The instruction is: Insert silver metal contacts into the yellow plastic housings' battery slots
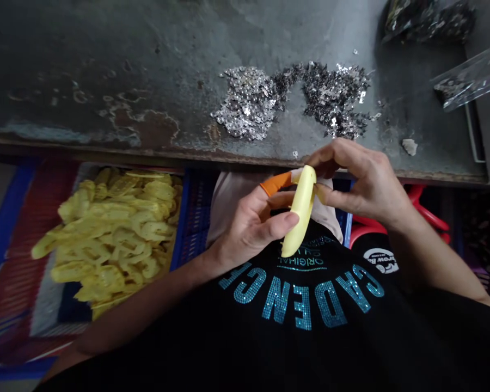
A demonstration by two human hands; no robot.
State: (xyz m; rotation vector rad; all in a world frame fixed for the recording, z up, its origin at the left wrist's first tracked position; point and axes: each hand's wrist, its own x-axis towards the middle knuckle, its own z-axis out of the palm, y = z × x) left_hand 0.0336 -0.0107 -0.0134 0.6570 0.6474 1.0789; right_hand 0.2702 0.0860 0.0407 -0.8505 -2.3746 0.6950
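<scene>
A smooth, curved yellow moulded piece (300,215) stands tilted above my lap, in front of the table edge. My left hand (257,218) grips it between the thumb and the fingers, with an orange finger cot (276,184) on one finger. At the upper end of the piece, my right hand (357,177) closes its thumb and forefinger about it; whether a small part sits between those fingertips is hidden. Just beyond the hands, small silvery metal pieces (247,103) lie in a pile on the metal table (179,43), joined to a darker pile (335,98).
Many yellow moulded pieces (118,223) fill a blue crate (190,207) at my left. Clear plastic bags (473,73) with small dark metal parts lie at the table's right. A whitish lump (409,146) rests near its edge. Red tubing (424,209) shows under the table.
</scene>
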